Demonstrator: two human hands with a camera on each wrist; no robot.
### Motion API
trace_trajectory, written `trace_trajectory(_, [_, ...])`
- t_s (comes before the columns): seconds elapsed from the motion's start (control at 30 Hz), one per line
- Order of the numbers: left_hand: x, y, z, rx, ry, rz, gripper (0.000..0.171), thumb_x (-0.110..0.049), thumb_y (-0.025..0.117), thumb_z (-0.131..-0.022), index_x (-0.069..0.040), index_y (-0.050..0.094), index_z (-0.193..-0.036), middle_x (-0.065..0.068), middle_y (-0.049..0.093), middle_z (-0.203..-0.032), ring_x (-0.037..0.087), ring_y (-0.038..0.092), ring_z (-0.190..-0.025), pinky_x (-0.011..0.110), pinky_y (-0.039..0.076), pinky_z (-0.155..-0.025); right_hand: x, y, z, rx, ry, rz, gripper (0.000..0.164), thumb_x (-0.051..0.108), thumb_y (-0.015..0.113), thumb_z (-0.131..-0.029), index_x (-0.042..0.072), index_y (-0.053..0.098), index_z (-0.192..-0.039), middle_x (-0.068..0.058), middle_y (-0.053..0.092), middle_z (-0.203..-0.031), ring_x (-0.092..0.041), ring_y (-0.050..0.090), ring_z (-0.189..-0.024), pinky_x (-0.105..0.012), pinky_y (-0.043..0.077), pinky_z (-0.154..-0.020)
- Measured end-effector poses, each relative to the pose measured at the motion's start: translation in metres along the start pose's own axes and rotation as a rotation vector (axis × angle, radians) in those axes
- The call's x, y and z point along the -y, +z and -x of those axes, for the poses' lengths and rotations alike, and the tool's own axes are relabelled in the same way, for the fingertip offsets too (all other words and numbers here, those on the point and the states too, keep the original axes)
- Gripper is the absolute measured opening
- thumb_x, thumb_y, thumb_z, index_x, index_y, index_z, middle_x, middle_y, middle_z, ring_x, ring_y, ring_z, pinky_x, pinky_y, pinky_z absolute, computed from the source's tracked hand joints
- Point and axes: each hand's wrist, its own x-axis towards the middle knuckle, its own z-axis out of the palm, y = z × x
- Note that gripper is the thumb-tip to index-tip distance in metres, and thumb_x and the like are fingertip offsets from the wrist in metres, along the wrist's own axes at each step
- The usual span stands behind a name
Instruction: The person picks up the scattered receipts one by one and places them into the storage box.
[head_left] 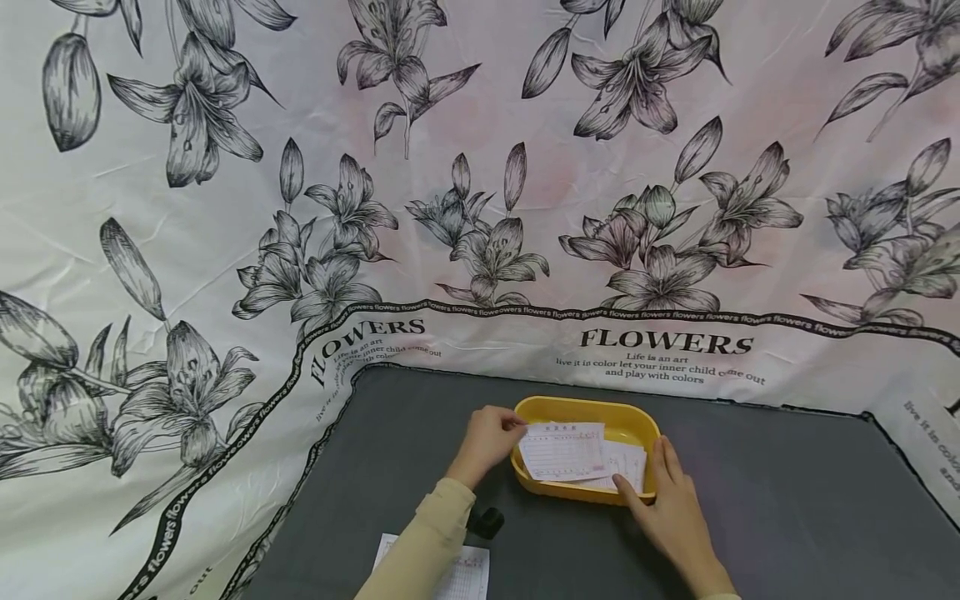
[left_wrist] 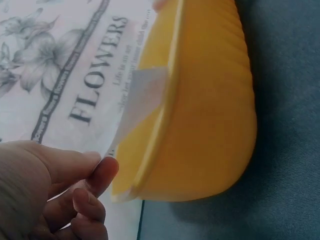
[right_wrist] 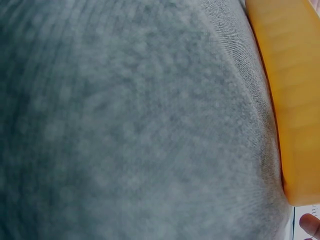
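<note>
A yellow plastic basket point(head_left: 585, 493) with rounded corners sits on the dark grey tabletop. My left hand point(head_left: 487, 437) is at its left end and pinches the edge of a printed paper slip point(head_left: 562, 454) between thumb and index finger. In the left wrist view this slip point(left_wrist: 142, 97) slants down past the rim into the basket. Another slip point(head_left: 628, 465) lies inside, partly covered by the first. My right hand point(head_left: 675, 508) holds the basket's front right corner, thumb over the front rim and fingers along the right side. Only a fingertip point(right_wrist: 310, 225) shows in the right wrist view.
More printed paper point(head_left: 472, 571) lies on the table near the front, partly hidden under my left sleeve point(head_left: 427, 533). A small black object point(head_left: 491, 522) shows beside the left wrist. Behind the grey cloth point(head_left: 772, 492) rises a white flower-printed sheet point(head_left: 480, 350).
</note>
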Motion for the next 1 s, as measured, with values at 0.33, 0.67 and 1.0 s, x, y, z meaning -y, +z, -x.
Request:
trace_trajectory(0.33, [-0.004,0.012,-0.004,0.025,0.011,-0.070,0.013,-0.013,0.075,-0.099,-0.008,0.085,-0.106,-0.001,0.076,-0.087,0.006,0.062,-0.070,0.023,0.052,-0.061,-0.002,0.000,0.001,0.002,-0.001,-0.005,0.106,0.061,0.063,-0.101,-0.008,0.014,-0.165,-0.032,0.017,-0.172,-0.058,0.042,-0.132,-0.072,0.040,-0.105])
trace_trajectory(0.67, [-0.004,0.021,-0.008,-0.030,0.015,-0.214,0.009,-0.018,0.080,-0.097,-0.015,0.086,-0.102,-0.002,0.077,-0.087,0.007,0.063,-0.067,0.025,0.051,-0.059,-0.001,-0.001,0.000,0.019,0.011,-0.005,0.107,0.063,0.061,-0.101,-0.006,0.011,-0.166,-0.031,0.015,-0.173,-0.058,0.040,-0.135,-0.073,0.039,-0.106])
trace_trajectory(1.0, [-0.007,0.031,-0.011,-0.056,-0.005,-0.352,0.009,-0.022,0.081,-0.096,-0.017,0.087,-0.101,-0.003,0.079,-0.091,0.013,0.070,-0.075,0.032,0.058,-0.066,-0.001,0.000,0.000,0.020,0.015,-0.001,0.108,0.064,0.061,-0.101,-0.005,0.010,-0.166,-0.031,0.015,-0.173,-0.059,0.040,-0.136,-0.073,0.039,-0.107])
